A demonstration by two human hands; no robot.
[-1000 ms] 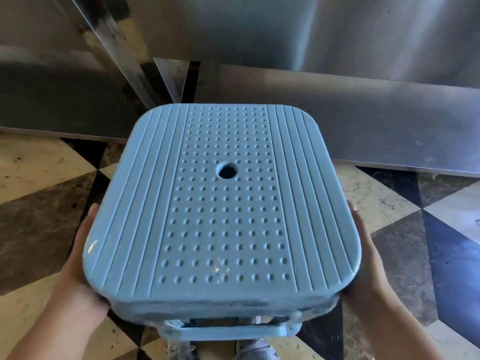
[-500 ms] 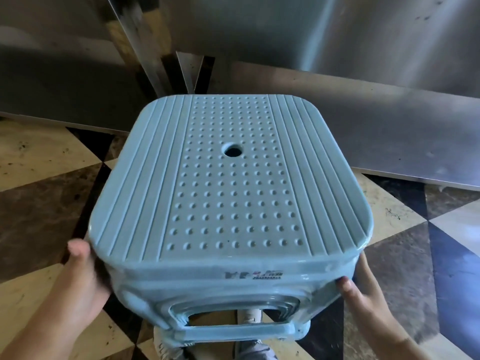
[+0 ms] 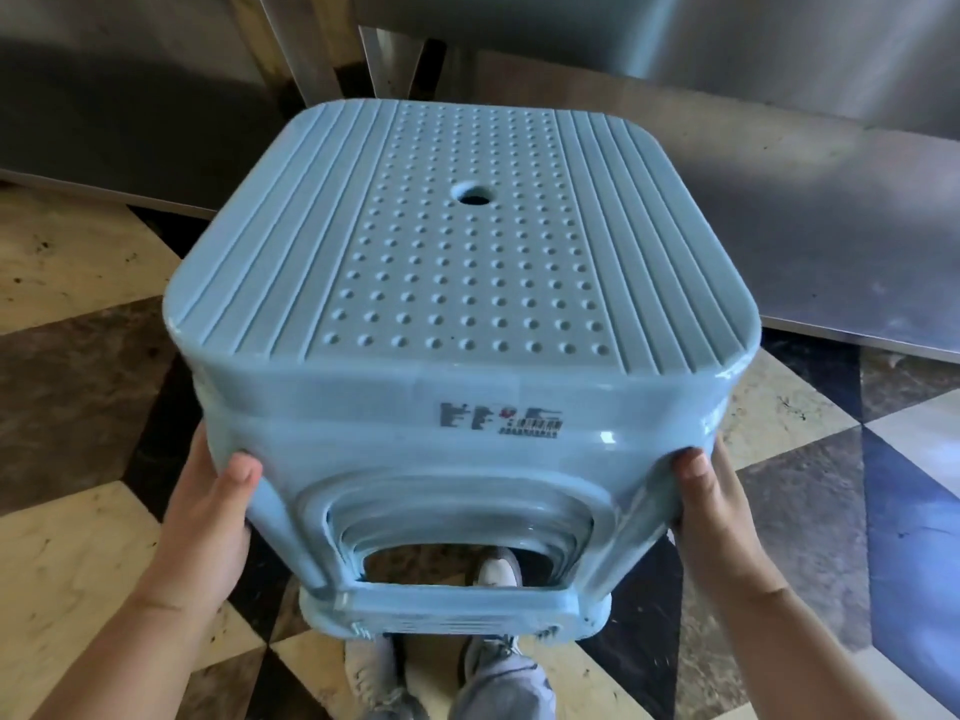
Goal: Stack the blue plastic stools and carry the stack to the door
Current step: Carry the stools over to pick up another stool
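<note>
A stack of light blue plastic stools [image 3: 457,283] fills the middle of the head view, its dotted seat with a round hole facing up and tilted away from me. Several nested layers show around the arch opening at the front. My left hand [image 3: 208,517] grips the stack's lower left side, thumb on the front corner. My right hand [image 3: 711,506] grips the lower right side the same way. The stack hangs in the air above my feet.
Stainless steel panels [image 3: 779,210] stand close ahead, meeting the floor just beyond the stack. The floor [image 3: 78,563] is marble in cream, brown and black diamonds. My shoes [image 3: 493,662] are visible below the stack.
Both hands have slid from the seat's edges down to the lower sides of the stack. The stack has tipped so that its front face and arch opening now show.
</note>
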